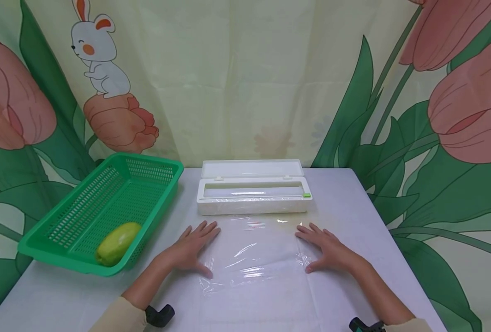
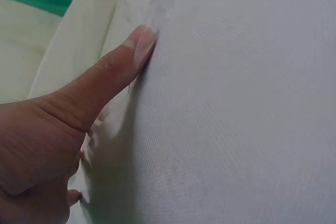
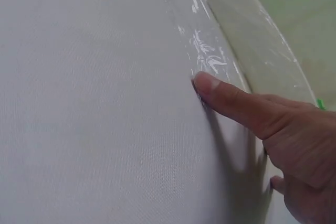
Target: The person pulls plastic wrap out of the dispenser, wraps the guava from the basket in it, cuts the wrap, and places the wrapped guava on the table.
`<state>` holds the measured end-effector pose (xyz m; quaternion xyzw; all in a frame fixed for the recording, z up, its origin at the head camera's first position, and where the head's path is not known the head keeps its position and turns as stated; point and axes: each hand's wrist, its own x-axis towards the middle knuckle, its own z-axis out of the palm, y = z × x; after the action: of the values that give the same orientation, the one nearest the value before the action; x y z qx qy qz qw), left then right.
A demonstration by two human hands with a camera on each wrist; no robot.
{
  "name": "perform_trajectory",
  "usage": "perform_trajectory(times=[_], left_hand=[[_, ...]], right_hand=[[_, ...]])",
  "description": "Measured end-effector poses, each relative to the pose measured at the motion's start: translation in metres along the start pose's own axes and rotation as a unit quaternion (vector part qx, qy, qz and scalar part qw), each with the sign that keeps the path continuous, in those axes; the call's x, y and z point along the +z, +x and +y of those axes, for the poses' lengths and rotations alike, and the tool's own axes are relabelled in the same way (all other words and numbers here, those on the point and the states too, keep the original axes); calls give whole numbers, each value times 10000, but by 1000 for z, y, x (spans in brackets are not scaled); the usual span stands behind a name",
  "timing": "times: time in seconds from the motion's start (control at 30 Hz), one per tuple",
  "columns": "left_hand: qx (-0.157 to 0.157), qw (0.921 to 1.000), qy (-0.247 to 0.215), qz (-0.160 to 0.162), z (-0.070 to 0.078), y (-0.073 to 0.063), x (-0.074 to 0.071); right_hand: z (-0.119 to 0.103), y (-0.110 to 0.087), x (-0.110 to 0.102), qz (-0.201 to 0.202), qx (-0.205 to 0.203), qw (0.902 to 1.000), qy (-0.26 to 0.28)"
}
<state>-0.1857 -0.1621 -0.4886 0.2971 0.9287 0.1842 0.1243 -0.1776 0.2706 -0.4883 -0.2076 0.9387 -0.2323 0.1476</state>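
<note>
A clear sheet of plastic wrap [image 1: 249, 249] lies wrinkled and shiny on the white-covered table, in front of a white wrap dispenser [image 1: 251, 206] with its lid raised. At the sheet's left edge my left hand [image 1: 193, 249] rests with fingers spread, its thumb [image 2: 139, 45] on the edge of the film. My right hand [image 1: 328, 251] mirrors it at the right edge, fingers spread and thumb [image 3: 207, 83] touching the film. Both palms face down. Inside the dispenser's long opening the roll [image 1: 251, 191] shows.
On the left of the table stands a green plastic basket [image 1: 156, 219] with a yellow-green oblong fruit [image 1: 117, 243] in its near end. A bright green slider [image 1: 306, 195] sits at the dispenser's right end. Behind the table hangs a printed curtain [image 1: 237, 83] with tulips and a rabbit.
</note>
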Motion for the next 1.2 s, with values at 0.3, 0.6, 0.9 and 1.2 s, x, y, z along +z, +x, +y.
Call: perform_trajectory(times=[0.3,0.6,0.9,1.2], left_hand=[[218,9997,-1,72,-9,1,2],[222,9961,-39,855,-8,11,-5],[63,9806,-422,1915,-6,32,-9],[-3,9800,-770,1837,-7,51,-6]], right_hand=[[2,-5,-1,-38,-117,9998,152],[-8,5,-8,707,95,9949,709],[-22,34,-6,1409,85,9826,1208],[-25,56,0,1368,65,9862,931]])
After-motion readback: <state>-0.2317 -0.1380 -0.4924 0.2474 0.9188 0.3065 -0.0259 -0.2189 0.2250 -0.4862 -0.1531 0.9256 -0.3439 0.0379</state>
